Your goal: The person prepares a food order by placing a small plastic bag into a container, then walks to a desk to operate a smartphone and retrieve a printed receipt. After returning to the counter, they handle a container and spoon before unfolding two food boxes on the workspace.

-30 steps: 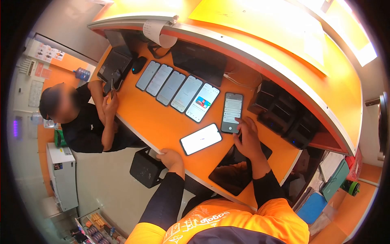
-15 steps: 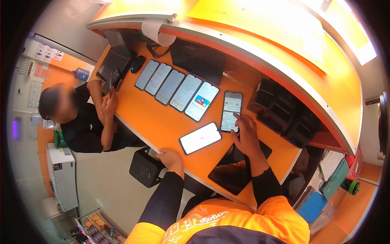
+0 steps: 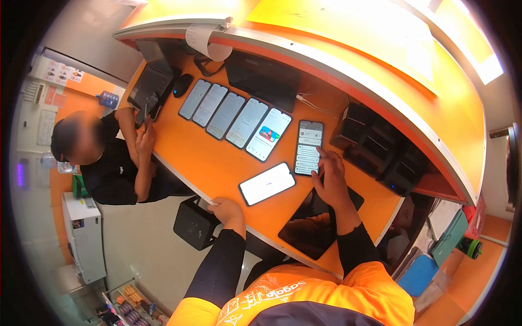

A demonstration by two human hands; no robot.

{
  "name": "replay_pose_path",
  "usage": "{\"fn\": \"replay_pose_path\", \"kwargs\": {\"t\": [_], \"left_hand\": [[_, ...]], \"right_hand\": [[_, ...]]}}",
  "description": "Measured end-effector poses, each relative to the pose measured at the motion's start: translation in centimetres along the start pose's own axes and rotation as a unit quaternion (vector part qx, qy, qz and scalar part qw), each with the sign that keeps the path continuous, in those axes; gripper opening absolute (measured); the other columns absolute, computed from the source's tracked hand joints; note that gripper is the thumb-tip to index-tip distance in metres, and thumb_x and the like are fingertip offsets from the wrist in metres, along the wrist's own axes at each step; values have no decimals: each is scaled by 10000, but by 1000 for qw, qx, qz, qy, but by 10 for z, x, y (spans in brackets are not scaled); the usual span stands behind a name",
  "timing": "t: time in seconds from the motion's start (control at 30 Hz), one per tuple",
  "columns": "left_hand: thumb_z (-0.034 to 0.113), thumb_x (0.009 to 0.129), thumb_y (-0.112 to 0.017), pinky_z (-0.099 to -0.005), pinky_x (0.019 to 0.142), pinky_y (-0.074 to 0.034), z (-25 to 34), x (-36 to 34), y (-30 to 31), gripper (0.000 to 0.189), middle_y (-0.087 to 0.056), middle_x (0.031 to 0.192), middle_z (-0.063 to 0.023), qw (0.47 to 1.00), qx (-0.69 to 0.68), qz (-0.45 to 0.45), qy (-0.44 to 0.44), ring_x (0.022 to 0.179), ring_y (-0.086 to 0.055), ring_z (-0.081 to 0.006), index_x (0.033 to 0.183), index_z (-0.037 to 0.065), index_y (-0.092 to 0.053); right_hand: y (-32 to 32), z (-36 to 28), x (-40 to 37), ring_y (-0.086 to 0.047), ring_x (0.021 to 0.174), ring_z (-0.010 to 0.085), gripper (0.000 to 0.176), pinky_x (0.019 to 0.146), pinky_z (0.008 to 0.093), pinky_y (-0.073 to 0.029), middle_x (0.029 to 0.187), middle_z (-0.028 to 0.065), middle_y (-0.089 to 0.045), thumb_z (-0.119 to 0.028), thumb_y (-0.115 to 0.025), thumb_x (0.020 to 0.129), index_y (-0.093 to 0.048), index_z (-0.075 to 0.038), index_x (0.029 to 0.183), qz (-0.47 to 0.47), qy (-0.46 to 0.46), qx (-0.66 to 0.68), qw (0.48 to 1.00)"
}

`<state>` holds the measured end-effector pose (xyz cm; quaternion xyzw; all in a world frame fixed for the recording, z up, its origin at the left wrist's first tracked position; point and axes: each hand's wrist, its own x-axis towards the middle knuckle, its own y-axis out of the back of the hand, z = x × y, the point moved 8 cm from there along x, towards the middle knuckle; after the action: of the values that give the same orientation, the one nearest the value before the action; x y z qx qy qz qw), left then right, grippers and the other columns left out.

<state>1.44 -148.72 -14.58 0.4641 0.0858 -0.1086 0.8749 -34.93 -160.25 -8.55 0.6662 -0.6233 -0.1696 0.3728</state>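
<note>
My right hand (image 3: pixel 331 176) is over the lower part of a smartphone (image 3: pixel 309 142) lying on the orange desk, its screen showing a list of light panels. The fingers are apart and hold nothing; a fingertip is at the screen's right side. My left hand (image 3: pixel 228 212) is curled round the front edge of the desk (image 3: pixel 209 179). Between my hands lies another smartphone (image 3: pixel 266 185) with a bright white screen. Below my right hand is a dark tablet-like slab (image 3: pixel 310 228), partly covered by my forearm.
Several lit phones (image 3: pixel 246 124) lie in a slanted row. Behind them are a dark panel (image 3: pixel 261 81) and a mouse (image 3: pixel 182 85). Black boxes (image 3: pixel 375 152) stand at the right. At the left a person (image 3: pixel 117 163) in black holds a phone (image 3: pixel 147 114) by a laptop (image 3: pixel 149 87).
The list on the phone under my right hand has shifted. My right fingers have moved slightly, with the index finger nearer the screen's right edge. My left hand stays at the desk edge.
</note>
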Motion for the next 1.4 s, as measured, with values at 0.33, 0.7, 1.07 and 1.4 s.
{"fn": "replay_pose_path", "kwargs": {"t": [0.33, 0.7, 1.07, 1.4], "left_hand": [[359, 1056, -289, -526, 820, -552, -2, 1, -1, 452, -639, 1110, -353, 1000, -8, 2, 10, 1013, -652, -492, 1214, -42, -425], [350, 1052, -309, -533, 769, -551, -6, 6, -4, 423, -646, 1063, -346, 1000, -6, 13, -8, 949, -662, -498, 1187, -36, -420], [343, 1058, -299, -527, 786, -554, -1, -1, -1, 429, -636, 1093, -350, 1000, -15, -3, 3, 982, -657, -493, 1207, -44, -410], [342, 1057, -290, -534, 810, -548, -1, 0, -2, 454, -626, 1104, -363, 1000, -14, -6, 2, 998, -646, -506, 1226, -62, -407]], "right_hand": [[1, -2, 7, -484, 1234, 370, 446, 998, 510, -355, 1259, 120, -579, -104, -706, 824, -509, -53, 1220, 29, 2, 7, 1000], [2, -3, -1, -481, 1239, 382, 326, 1013, 506, -343, 1237, 136, -601, -86, -683, 806, -507, -56, 1079, 0, -6, 48, 999], [5, 0, 0, -505, 1185, 359, 404, 1006, 490, -371, 1240, 145, -608, -75, -691, 806, -526, -48, 1174, 23, 9, 40, 999], [9, -4, 6, -505, 1168, 350, 436, 1002, 475, -364, 1065, 106, -600, -60, -695, 802, -540, -49, 1209, 37, 29, 34, 998]]}}
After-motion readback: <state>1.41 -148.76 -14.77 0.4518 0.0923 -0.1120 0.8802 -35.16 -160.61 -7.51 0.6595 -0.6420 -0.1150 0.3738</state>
